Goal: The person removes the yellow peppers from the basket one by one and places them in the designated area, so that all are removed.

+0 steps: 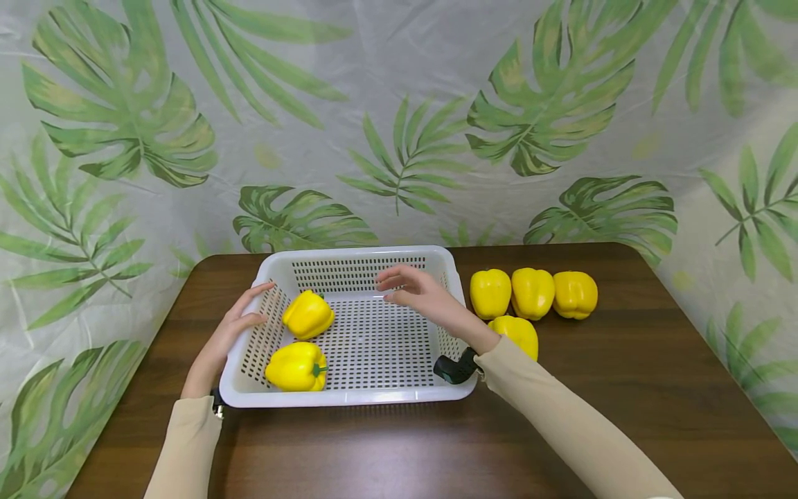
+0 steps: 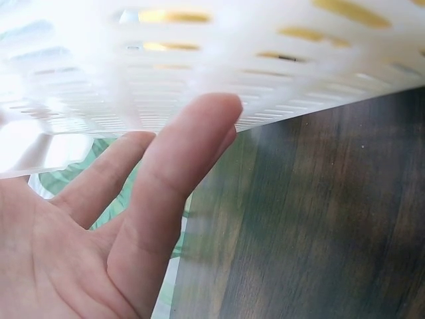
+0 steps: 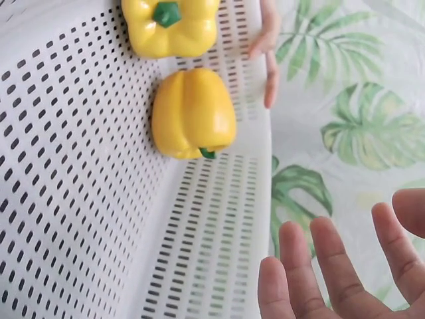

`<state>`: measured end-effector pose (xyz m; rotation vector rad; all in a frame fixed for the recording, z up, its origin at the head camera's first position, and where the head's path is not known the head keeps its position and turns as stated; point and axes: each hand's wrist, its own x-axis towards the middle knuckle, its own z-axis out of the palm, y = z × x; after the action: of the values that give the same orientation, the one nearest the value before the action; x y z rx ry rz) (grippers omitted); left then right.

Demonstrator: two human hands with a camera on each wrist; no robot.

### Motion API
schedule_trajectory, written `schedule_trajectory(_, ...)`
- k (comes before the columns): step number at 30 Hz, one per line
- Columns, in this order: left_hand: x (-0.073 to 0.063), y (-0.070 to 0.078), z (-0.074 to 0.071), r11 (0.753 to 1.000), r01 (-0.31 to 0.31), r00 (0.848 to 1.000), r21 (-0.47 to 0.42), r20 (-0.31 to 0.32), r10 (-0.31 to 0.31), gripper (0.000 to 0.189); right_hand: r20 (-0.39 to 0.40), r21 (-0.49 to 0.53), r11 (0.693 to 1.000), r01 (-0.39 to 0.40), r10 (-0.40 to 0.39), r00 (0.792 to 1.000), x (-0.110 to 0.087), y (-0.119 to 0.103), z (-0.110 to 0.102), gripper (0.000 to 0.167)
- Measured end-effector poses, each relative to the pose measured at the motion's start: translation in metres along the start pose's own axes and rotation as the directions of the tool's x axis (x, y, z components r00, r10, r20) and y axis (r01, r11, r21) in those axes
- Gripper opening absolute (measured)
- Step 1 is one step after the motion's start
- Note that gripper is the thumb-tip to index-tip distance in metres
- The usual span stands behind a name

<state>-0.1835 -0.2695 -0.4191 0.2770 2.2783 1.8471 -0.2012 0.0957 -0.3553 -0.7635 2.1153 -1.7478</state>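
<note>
A white plastic basket with slotted walls holds two yellow bell peppers at its left end: one farther back and one nearer the front. My left hand rests at the basket's left rim, thumb and fingers extended along the outer wall. Over the middle of the basket hovers my right hand, its fingers loosely spread and holding nothing. In the right wrist view those fingertips are apart from the back pepper.
Several more yellow bell peppers stand just right of the basket, one of them partly hidden behind my right forearm. Everything sits on a dark wooden table. A leaf-patterned cloth hangs behind it.
</note>
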Motion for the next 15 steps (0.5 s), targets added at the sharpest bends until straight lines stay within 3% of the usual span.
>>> schedule_trajectory(15, 0.001, 0.000, 0.000, 1.000, 0.000, 1.000, 0.006, -0.001, 0.000, 0.056, 0.033, -0.034, 0.999, -0.029, 0.030, 0.999, 0.022, 0.009, 0.031, 0.032)
